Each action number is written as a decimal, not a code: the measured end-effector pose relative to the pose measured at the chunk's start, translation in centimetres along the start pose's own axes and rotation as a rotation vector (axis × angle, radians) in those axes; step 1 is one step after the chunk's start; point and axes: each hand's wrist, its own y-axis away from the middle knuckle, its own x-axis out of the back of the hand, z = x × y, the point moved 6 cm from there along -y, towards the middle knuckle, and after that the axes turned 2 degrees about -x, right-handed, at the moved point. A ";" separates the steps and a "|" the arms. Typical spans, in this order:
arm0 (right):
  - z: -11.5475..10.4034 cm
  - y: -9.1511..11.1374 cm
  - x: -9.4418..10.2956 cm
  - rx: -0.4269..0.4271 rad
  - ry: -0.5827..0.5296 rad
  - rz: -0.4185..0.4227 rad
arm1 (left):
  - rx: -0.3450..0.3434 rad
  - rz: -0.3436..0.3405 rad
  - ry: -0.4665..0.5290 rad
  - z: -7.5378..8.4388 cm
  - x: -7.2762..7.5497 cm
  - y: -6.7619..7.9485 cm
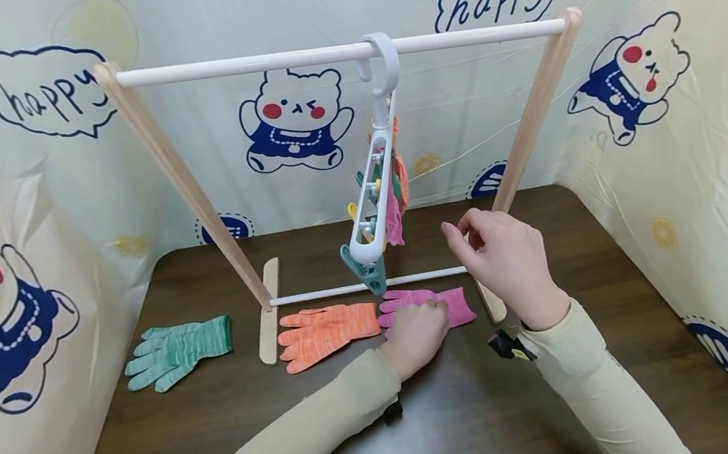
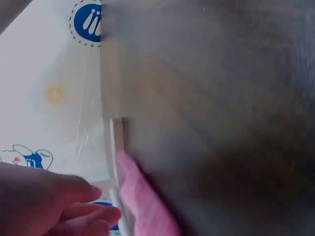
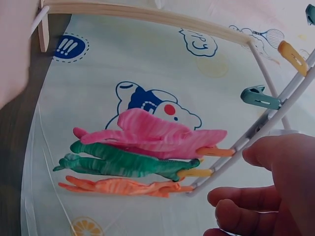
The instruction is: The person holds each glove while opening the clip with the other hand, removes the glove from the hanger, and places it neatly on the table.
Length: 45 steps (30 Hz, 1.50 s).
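My left hand (image 1: 417,337) is over the pink glove (image 1: 459,306) lying on the table. In the left wrist view, its thumb and fingers are apart with nothing between them, beside the pink glove (image 2: 145,201). Raised to the right of the white clip hanger (image 1: 358,246), my right hand (image 1: 505,259) holds nothing. Its fingers are loosely bent, with a gap below the thumb in the right wrist view. From the hanger's clips hang a pink glove (image 3: 157,137), a green glove (image 3: 123,163) and an orange glove (image 3: 120,186). A teal clip (image 3: 261,98) bears no glove.
An orange glove (image 1: 329,332) and a green glove (image 1: 182,349) lie flat on the dark table (image 1: 480,416), left of the pink one. The hanger hooks over the white top rod (image 1: 218,68) of a wooden-sided stand (image 1: 183,180). Printed cloth surrounds the table.
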 end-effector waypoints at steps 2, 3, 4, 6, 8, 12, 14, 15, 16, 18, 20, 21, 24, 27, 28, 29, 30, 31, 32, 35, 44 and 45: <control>0.0 0.0 -0.1 -0.004 0.002 -0.002 | -0.005 -0.025 0.022 0.0 -0.4 0.2; 0.0 0.0 -0.1 -0.006 0.002 -0.004 | -0.006 -0.036 0.027 0.0 -0.6 0.4; 0.1 0.0 -0.1 -0.007 0.003 -0.005 | -0.007 -0.041 0.025 0.0 -0.7 0.5; 0.1 0.0 -0.1 -0.012 0.005 -0.007 | -0.012 -0.054 0.013 -0.1 -0.9 0.8; 0.2 0.0 -0.1 -0.018 0.006 -0.009 | -0.020 -0.067 0.009 -0.1 -1.1 1.0; 0.3 0.1 -0.3 -0.027 0.005 -0.018 | -0.014 -0.115 0.044 -0.2 -1.5 1.2; 0.4 0.1 -0.4 -0.030 0.002 -0.023 | 0.003 -0.143 0.078 -0.3 -1.7 1.3; 0.4 0.1 -0.5 -0.031 0.001 -0.024 | 0.014 -0.153 0.093 -0.3 -1.8 1.3; 0.4 0.1 -0.5 -0.032 0.001 -0.024 | 0.021 -0.159 0.099 -0.3 -1.9 1.2; 0.5 0.1 -0.6 -0.032 0.001 -0.024 | 0.031 -0.167 0.106 -0.3 -2.0 1.2; 0.5 0.1 -0.6 -0.031 0.005 -0.023 | 0.030 -0.168 0.109 -0.2 -2.0 1.2; 0.5 0.1 -0.6 -0.032 0.006 -0.024 | 0.028 -0.164 0.108 -0.2 -2.1 1.2; 0.6 0.1 -0.7 -0.036 0.008 -0.028 | 0.018 -0.147 0.116 -0.3 -2.0 1.3; 0.7 0.1 -0.7 -0.042 0.007 -0.034 | 0.003 -0.118 0.122 -0.4 -1.8 1.3; 0.7 0.1 -0.7 -0.043 0.005 -0.036 | -0.003 -0.109 0.124 -0.4 -1.6 1.3; 0.7 0.1 -0.7 -0.044 0.004 -0.038 | -0.005 -0.098 0.131 -0.5 -1.4 1.4; 0.7 0.0 -0.7 -0.044 0.002 -0.038 | -0.008 -0.085 0.139 -0.6 -1.2 1.4; 0.6 0.0 -0.7 -0.043 0.000 -0.038 | -0.012 -0.067 0.142 -0.7 -0.9 1.4; 0.6 0.0 -0.7 -0.040 0.000 -0.036 | -0.016 -0.043 0.145 -0.8 -0.6 1.5; 0.5 0.0 -0.7 -0.032 0.000 -0.027 | -0.022 0.036 0.161 -1.4 0.2 1.6; 0.3 -0.4 -0.8 -0.019 0.001 -0.029 | 0.018 0.217 0.244 -3.6 2.9 2.4; 0.3 -0.4 -0.8 -0.019 0.002 -0.030 | 0.019 0.233 0.250 -3.8 3.2 2.5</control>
